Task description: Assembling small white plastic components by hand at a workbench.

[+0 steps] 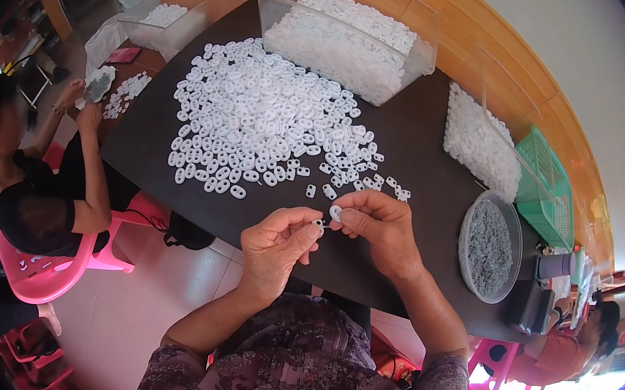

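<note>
From the head view, the right hand (pixel 381 229) pinches a small white plastic ring (pixel 336 213) between thumb and fingertips, so its grip is closed on that piece. The left hand (pixel 277 244) is right beside it, with its grip closed on a tiny metal part (pixel 319 224) at its fingertips. Both hands are held just above the near edge of the dark counter (pixel 423 153). A big pile of white pieces (pixel 267 118) lies spread on the counter past the hands. Behind it sits a clear bin (pixel 345 31) full of the same white pieces. To the right is a round bowl (pixel 490 248) of small grey bits. A person on a pink chair (pixel 53 274) sits on the left.
</note>
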A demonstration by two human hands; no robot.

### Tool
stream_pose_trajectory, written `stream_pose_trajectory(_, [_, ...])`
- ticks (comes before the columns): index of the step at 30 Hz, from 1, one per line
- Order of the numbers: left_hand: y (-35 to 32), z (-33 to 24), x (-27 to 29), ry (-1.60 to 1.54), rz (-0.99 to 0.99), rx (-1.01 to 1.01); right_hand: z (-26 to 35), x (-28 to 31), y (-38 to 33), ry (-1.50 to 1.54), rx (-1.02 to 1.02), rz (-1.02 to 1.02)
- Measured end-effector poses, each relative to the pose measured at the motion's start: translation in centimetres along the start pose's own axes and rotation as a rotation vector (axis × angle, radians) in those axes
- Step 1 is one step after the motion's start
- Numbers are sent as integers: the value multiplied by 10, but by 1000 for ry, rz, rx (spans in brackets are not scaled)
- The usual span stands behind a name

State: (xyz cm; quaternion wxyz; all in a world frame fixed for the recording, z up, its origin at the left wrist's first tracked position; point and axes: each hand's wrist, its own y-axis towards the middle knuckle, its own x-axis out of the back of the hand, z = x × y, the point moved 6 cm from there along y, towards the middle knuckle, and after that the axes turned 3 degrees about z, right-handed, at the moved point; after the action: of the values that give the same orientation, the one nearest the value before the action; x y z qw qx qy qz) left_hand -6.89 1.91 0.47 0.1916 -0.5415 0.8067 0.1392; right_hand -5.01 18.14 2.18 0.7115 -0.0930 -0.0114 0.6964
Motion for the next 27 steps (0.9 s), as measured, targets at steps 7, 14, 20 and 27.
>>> stream_pose_trajectory(7, [0, 3, -4, 1, -18, 101, 1, -4, -6, -4, 7, -54])
stream_pose_trajectory(14, [1, 5, 0, -7, -72, 108, 2, -11, -5, -30, 101, -63])
stream_pose_trajectory(20, [0, 8, 1, -30, -63, 128, -2, -15, -6, -86, 148, -85])
stream_pose_trajectory(27, [0, 9, 3, -28, -70, 127, 1, -18, -10, -141, 156, -126])
